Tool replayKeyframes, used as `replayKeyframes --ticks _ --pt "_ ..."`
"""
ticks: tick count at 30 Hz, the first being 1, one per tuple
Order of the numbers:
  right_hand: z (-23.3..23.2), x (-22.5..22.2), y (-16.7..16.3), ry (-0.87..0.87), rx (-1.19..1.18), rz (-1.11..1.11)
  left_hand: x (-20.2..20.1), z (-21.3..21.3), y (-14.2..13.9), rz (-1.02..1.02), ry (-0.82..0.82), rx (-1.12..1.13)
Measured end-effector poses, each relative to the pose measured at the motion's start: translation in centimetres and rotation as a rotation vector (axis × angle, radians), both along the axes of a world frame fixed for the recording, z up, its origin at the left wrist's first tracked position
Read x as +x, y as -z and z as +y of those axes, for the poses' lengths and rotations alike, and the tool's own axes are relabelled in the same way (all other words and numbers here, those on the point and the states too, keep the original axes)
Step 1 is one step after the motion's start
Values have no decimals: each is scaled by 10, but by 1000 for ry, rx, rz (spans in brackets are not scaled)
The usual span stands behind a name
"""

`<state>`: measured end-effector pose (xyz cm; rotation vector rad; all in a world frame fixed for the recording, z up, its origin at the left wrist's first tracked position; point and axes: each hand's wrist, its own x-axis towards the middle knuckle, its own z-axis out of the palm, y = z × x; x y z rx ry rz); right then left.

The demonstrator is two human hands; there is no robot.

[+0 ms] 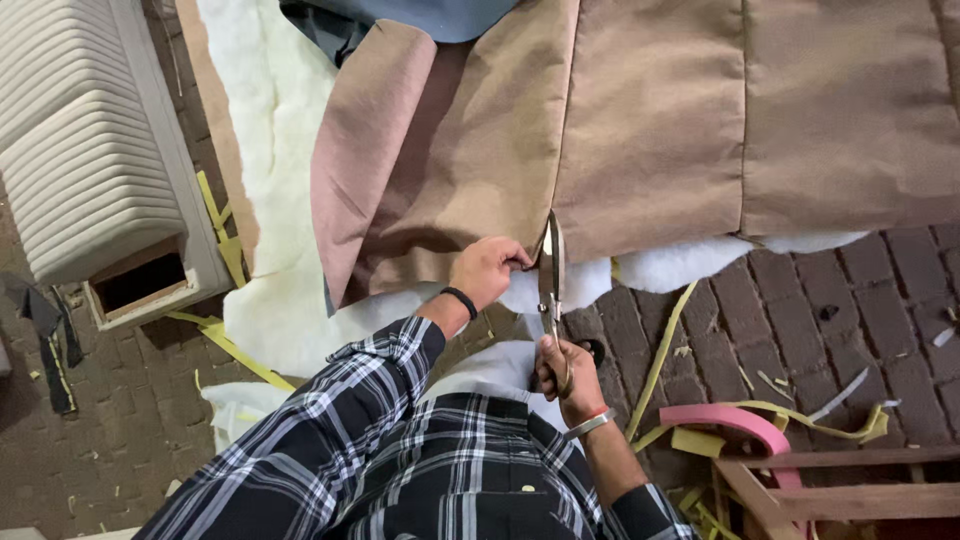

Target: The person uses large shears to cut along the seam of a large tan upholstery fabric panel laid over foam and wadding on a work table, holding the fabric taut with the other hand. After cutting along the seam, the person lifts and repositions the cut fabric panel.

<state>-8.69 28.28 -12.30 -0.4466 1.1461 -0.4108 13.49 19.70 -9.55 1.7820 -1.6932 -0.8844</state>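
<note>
Left hand (487, 268) pinched shut on the edge of the tan woven upholstery fabric (650, 130), just left of the steel scissors (550, 275). Right hand (566, 372) curled round the scissor handles below the fabric, blades upright at its hem. White fluffy batting (270, 200) underneath. Yellow foam strips (665, 345) and pink foam curve (735, 420) on the brick floor (850, 320), right of the scissors.

Your scissors (550, 280) stand between your hands, the left hand (487, 270) just left of the blades on the fabric (640, 130), the right hand (562, 375) below them. Fabric lies on wadding (270, 200), which lies on the floor (850, 300). Foam strips (735, 420) lie right; a slatted unit (85, 140) sits far left.
</note>
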Motion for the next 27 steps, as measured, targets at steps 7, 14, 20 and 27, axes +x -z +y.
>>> replayKeyframes --ticks 7,14,20,27 --pt "-7 -3 3 -44 10 19 -2 -1 -5 -15 -11 39" --pt "-27 -5 9 -38 12 -4 2 -10 -8 50 46 -4" --pt "-35 -11 5 -83 24 37 7 -14 -7 198 74 46" --pt "-48 -4 13 -73 -20 50 14 -24 5 155 140 120"
